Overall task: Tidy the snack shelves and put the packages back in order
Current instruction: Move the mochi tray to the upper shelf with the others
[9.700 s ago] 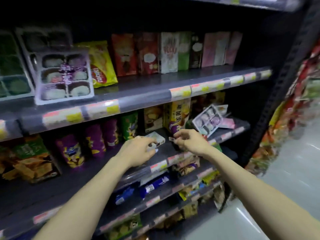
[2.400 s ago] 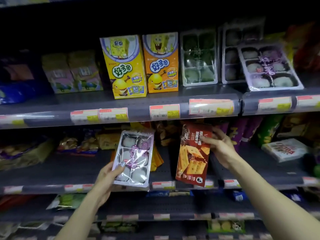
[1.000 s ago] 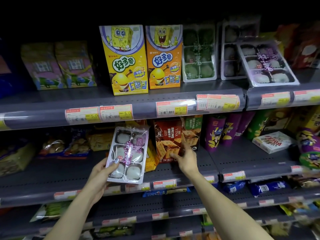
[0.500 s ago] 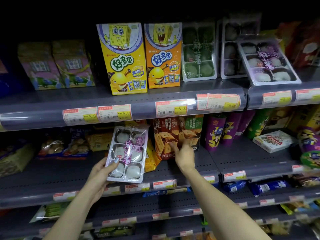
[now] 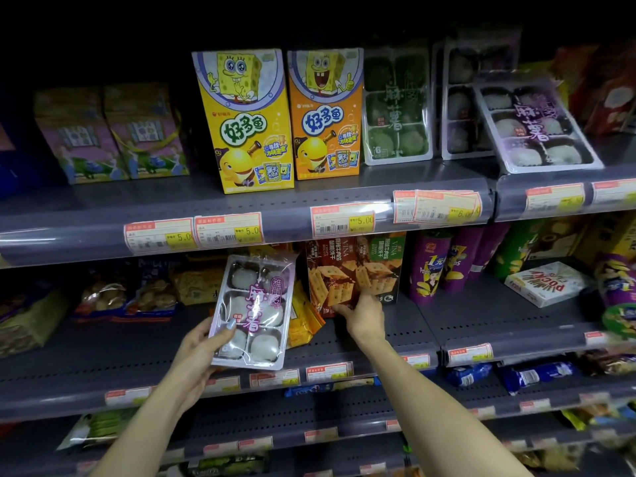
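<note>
My left hand [image 5: 201, 346] grips a clear mochi tray [image 5: 256, 309] with purple lettering by its lower left edge, holding it upright in front of the middle shelf [image 5: 378, 339]. My right hand [image 5: 363, 316] reaches onto that shelf and its fingers touch the bottom of a brown cracker box [image 5: 332, 275], which stands upright beside a green-topped cracker box [image 5: 380, 266]. Whether the fingers curl round the box is hidden. On the upper shelf [image 5: 309, 215] at the right lies a matching purple mochi tray [image 5: 531, 127], next to a green mochi tray [image 5: 395, 105].
Two yellow and orange cartoon boxes [image 5: 275, 118] stand on the upper shelf. Purple chip cups [image 5: 444, 263] and a flat white Pocky box [image 5: 547, 284] sit right of the crackers. Yellow bags [image 5: 303, 318] lean behind the held tray. Lower shelves hold blue packets [image 5: 509, 373].
My right hand has stood the brown cracker box upright on the middle shelf and slid down to its base. The left hand keeps holding the mochi tray, nearly still.
</note>
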The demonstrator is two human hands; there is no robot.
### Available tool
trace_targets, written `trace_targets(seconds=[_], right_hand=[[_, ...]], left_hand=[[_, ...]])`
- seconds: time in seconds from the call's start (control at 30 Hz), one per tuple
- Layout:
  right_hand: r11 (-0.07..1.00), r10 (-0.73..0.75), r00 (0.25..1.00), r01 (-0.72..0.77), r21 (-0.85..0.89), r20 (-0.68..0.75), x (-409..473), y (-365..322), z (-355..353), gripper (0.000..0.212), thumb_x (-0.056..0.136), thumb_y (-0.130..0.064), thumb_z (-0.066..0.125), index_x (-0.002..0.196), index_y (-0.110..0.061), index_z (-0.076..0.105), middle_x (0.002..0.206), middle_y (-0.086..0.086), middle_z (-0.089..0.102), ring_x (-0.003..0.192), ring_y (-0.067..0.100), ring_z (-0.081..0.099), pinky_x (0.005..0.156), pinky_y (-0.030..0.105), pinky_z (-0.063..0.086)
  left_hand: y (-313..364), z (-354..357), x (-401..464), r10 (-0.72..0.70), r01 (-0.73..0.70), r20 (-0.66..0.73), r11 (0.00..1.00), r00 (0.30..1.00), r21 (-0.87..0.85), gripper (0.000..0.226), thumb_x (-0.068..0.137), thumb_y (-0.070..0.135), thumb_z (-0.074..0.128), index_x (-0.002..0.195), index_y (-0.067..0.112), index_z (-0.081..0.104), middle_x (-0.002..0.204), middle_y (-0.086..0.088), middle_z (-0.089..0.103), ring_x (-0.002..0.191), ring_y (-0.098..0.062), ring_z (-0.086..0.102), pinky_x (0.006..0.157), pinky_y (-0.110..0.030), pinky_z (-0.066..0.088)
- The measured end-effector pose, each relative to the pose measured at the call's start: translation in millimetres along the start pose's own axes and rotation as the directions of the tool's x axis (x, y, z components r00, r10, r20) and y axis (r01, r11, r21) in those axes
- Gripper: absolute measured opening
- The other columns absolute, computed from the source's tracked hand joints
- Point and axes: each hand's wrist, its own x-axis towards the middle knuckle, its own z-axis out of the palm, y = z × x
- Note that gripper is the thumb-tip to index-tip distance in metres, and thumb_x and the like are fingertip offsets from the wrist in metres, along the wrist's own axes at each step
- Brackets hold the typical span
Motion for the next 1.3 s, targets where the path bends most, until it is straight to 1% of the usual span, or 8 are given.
trace_targets(seconds=[0.13, 0.4, 0.53, 0.6, 0.7, 0.97, 1.17, 1.3], right_hand=[[1.000, 0.019, 0.999, -0.019, 0.003, -0.039, 6, 1, 3, 0.052, 0.087, -0.033, 0.068, 0.126, -0.004, 0.048, 0.115, 0.016, 0.064, 0.106, 0.035, 0.060, 0.084, 0.039, 0.049], [0.997, 0.073, 0.994, -0.070, 0.038, -0.080, 10, 3, 7, 0.044, 0.087, -0.042, 0.066, 0.105, -0.002, 0.057, 0.099, 0.015, 0.066, 0.094, 0.034, 0.063, 0.071, 0.034, 0.046], [0.979, -0.156, 0.985, 0.165, 0.123, -0.078, -1, 0, 12, 0.021, 0.090, -0.029, 0.065, 0.083, -0.012, 0.055, 0.085, 0.007, 0.065, 0.079, 0.025, 0.062, 0.064, 0.028, 0.043], [0.952, -0.284, 0.958, 0.285, 0.112, -0.025, -4, -4, 17, 0.015, 0.090, -0.025, 0.065, 0.096, -0.012, 0.061, 0.096, 0.006, 0.066, 0.087, 0.021, 0.061, 0.072, 0.029, 0.047], [0.935, -0.352, 0.935, 0.349, 0.067, 0.036, -2, -10, 21, 0.032, 0.089, -0.024, 0.065, 0.119, -0.014, 0.057, 0.112, 0.008, 0.065, 0.099, 0.025, 0.061, 0.082, 0.034, 0.050], [0.932, -0.363, 0.926, 0.359, 0.058, 0.107, 14, -11, 19, 0.035, 0.089, -0.025, 0.064, 0.120, -0.013, 0.054, 0.115, 0.010, 0.063, 0.100, 0.028, 0.059, 0.076, 0.030, 0.045], [0.917, -0.350, 0.936, 0.337, 0.214, 0.027, 12, -5, 13, 0.038, 0.084, -0.016, 0.069, 0.120, -0.018, 0.057, 0.104, -0.001, 0.064, 0.090, 0.015, 0.059, 0.073, 0.021, 0.042], [0.903, -0.339, 0.939, 0.310, 0.297, 0.050, 12, -6, 8, 0.045, 0.080, -0.018, 0.073, 0.121, -0.025, 0.055, 0.101, -0.001, 0.065, 0.091, 0.013, 0.061, 0.075, 0.024, 0.048]], left_hand=[[1, 0, 0, 0.002, -0.002, -0.005, 1.000, 1.000, 0.004, 0.023, 0.089, 0.007, 0.060, 0.109, 0.017, 0.064, 0.095, -0.011, 0.074, 0.090, -0.031, 0.068, 0.076, -0.040, 0.053], [0, 4, 1, -0.003, 0.003, -0.006, 1.000, 1.000, 0.006, 0.024, 0.089, 0.008, 0.061, 0.112, 0.015, 0.062, 0.097, -0.013, 0.074, 0.091, -0.032, 0.068, 0.078, -0.041, 0.053], [-1, 6, 3, -0.012, 0.012, -0.011, 1.000, 1.000, 0.000, 0.026, 0.088, 0.007, 0.061, 0.114, 0.015, 0.061, 0.100, -0.014, 0.072, 0.091, -0.032, 0.067, 0.084, -0.043, 0.052], [-1, 7, 3, -0.012, 0.012, -0.009, 1.000, 1.000, 0.002, 0.026, 0.088, 0.007, 0.061, 0.113, 0.015, 0.062, 0.099, -0.014, 0.073, 0.090, -0.031, 0.067, 0.082, -0.042, 0.053], [-2, 8, 3, -0.012, 0.012, -0.006, 1.000, 1.000, 0.002, 0.026, 0.089, 0.006, 0.060, 0.112, 0.015, 0.062, 0.098, -0.014, 0.073, 0.089, -0.032, 0.067, 0.079, -0.041, 0.053], [-1, 5, 1, 0.000, 0.000, -0.006, 1.000, 1.000, -0.002, 0.024, 0.088, 0.006, 0.061, 0.111, 0.014, 0.063, 0.097, -0.013, 0.073, 0.090, -0.032, 0.067, 0.088, -0.047, 0.051], [-1, 5, 3, -0.004, 0.004, -0.008, 1.000, 1.000, -0.004, 0.024, 0.088, 0.006, 0.061, 0.110, 0.013, 0.063, 0.095, -0.013, 0.074, 0.088, -0.032, 0.067, 0.086, -0.046, 0.052], [-3, 6, 4, -0.012, 0.012, -0.010, 1.000, 1.000, -0.016, 0.030, 0.087, 0.007, 0.062, 0.116, 0.013, 0.061, 0.100, -0.015, 0.072, 0.091, -0.032, 0.067, 0.083, -0.045, 0.052]])
